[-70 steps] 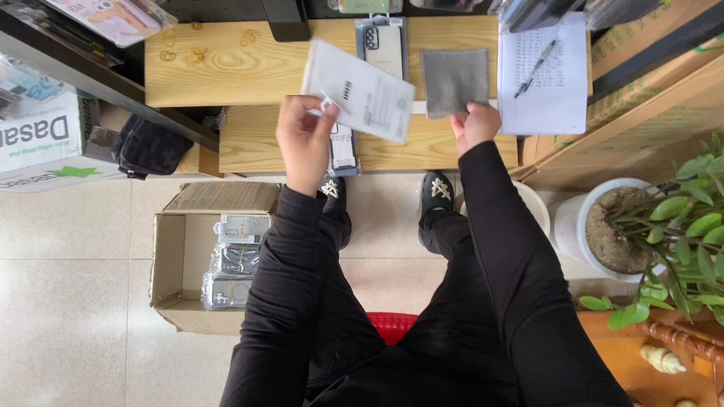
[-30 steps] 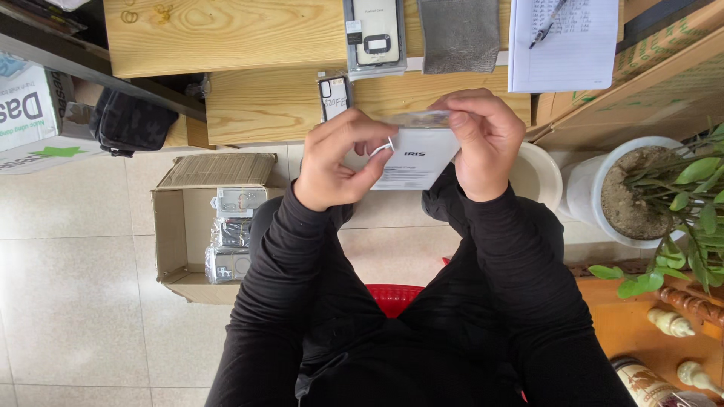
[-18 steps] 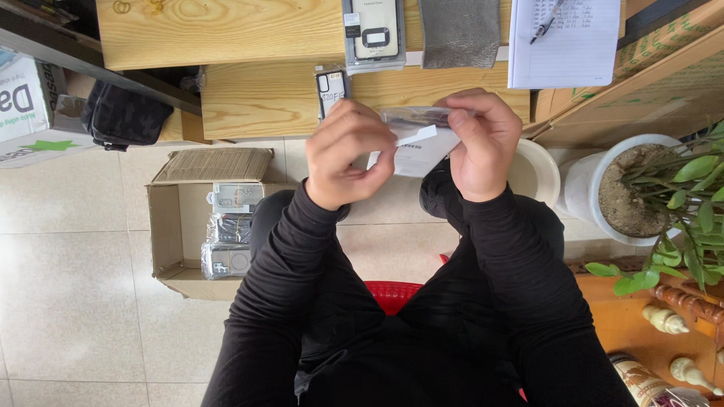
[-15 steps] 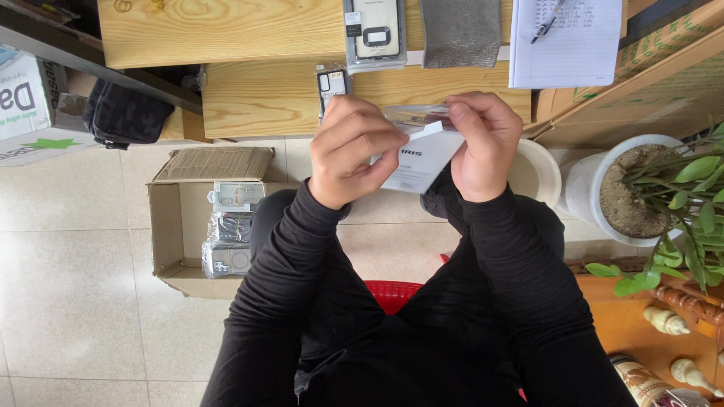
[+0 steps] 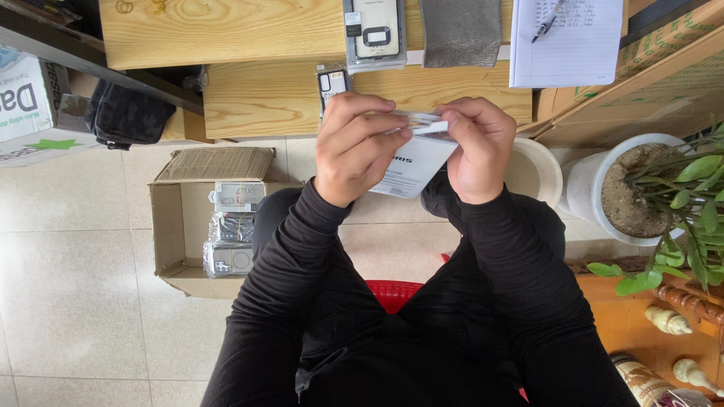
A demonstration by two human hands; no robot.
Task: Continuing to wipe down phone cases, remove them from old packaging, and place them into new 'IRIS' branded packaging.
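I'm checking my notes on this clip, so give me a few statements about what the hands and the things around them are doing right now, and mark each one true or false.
1. Both hands hold the white packet at its top edge. True: the left hand and the right hand each have a grip on it.
2. The cardboard box on the floor is empty. False: wrapped packets lie inside it.
3. A pen lies on the written sheet of paper. True.
4. The potted plant stands on the person's left. False: it is on their right.
5. The grey cloth is draped over the left hand. False: it lies on the wooden desk.
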